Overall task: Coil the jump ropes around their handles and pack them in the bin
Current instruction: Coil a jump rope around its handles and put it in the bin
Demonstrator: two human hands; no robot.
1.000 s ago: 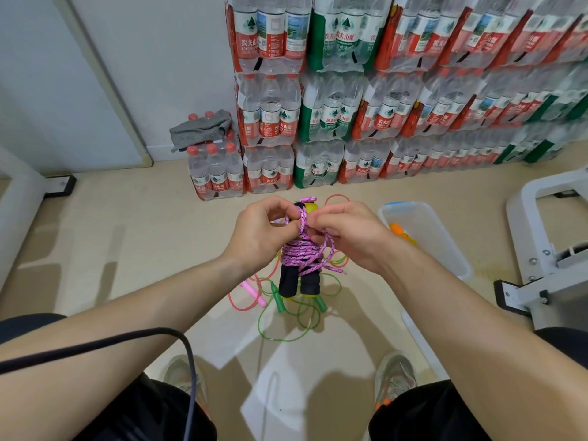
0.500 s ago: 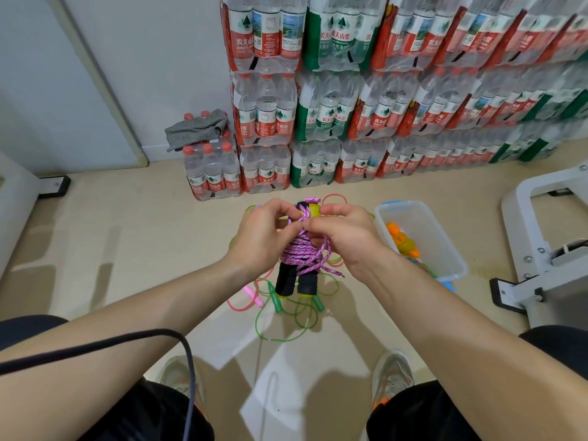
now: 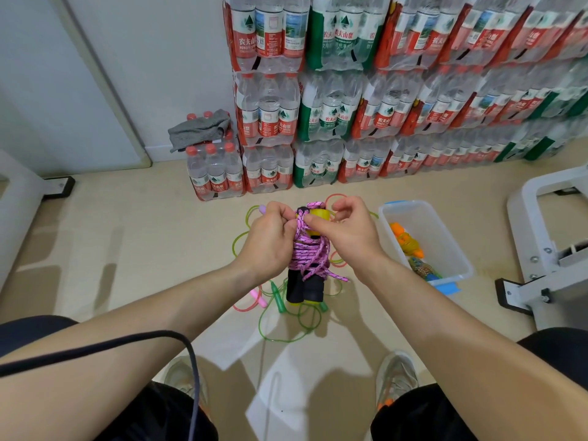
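Note:
A pink braided jump rope point(image 3: 310, 254) is wound around its two black foam handles point(image 3: 304, 288), held upright in front of me. My left hand point(image 3: 270, 240) grips the bundle from the left. My right hand point(image 3: 345, 232) pinches the rope's loose end near the yellow handle tops point(image 3: 319, 213). Loose green point(image 3: 283, 326) and pink point(image 3: 254, 302) jump ropes lie on the floor beneath. A clear plastic bin point(image 3: 451, 249) stands to the right with coiled ropes point(image 3: 409, 245) inside.
Stacked packs of water bottles point(image 3: 350, 100) line the wall behind. A grey cloth point(image 3: 199, 130) lies on a low pack. A white metal frame point(image 3: 547, 249) stands at the right. My shoes point(image 3: 396, 375) are at the bottom, and a dark cable point(image 3: 127, 343) crosses my left arm.
The hands and the wound bundle stay in the same place. My right hand's fingers have shifted at the top of the handles while working the pink rope end.

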